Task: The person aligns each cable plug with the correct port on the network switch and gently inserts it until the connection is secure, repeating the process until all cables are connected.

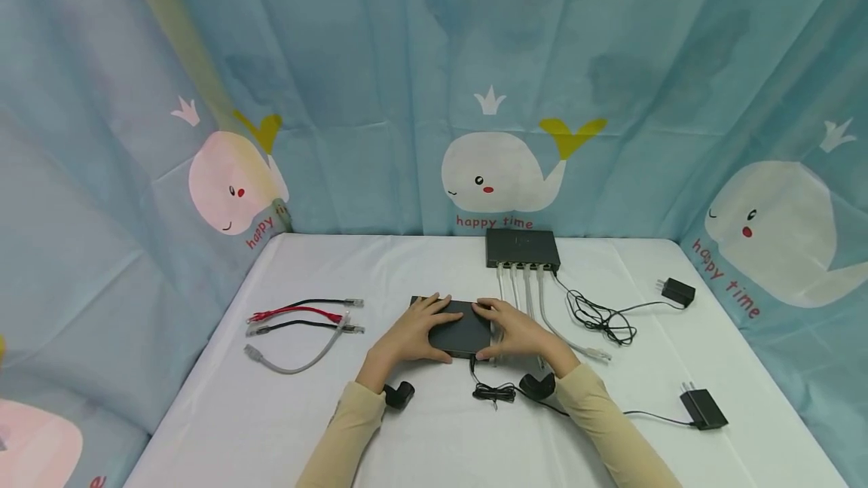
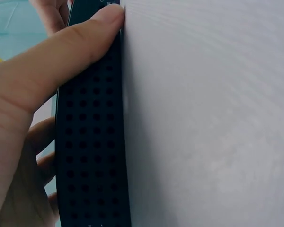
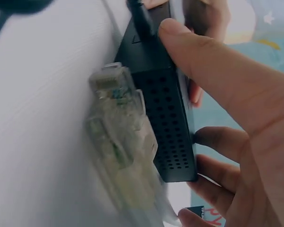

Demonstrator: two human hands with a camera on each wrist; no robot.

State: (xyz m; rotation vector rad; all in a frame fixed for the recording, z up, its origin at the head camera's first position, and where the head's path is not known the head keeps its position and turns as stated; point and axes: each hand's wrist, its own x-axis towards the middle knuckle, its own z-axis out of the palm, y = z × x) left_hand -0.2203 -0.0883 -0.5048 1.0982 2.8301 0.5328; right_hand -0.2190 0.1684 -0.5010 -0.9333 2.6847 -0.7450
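Observation:
A black network switch lies mid-table between both hands. My left hand grips its left end, thumb on the near edge and fingers spread over the top. The right hand holds the opposite end, its thumb at the near corner. Rows of vent holes mark the switch's side in the left wrist view. A black power plug sits in its near face in the right wrist view. Close beside the vented end is a clear cable connector.
A second black switch stands at the back with several grey network cables plugged in. Loose short cables lie left. Two power adapters, one far and one near, lie right. A bundled cord sits in front.

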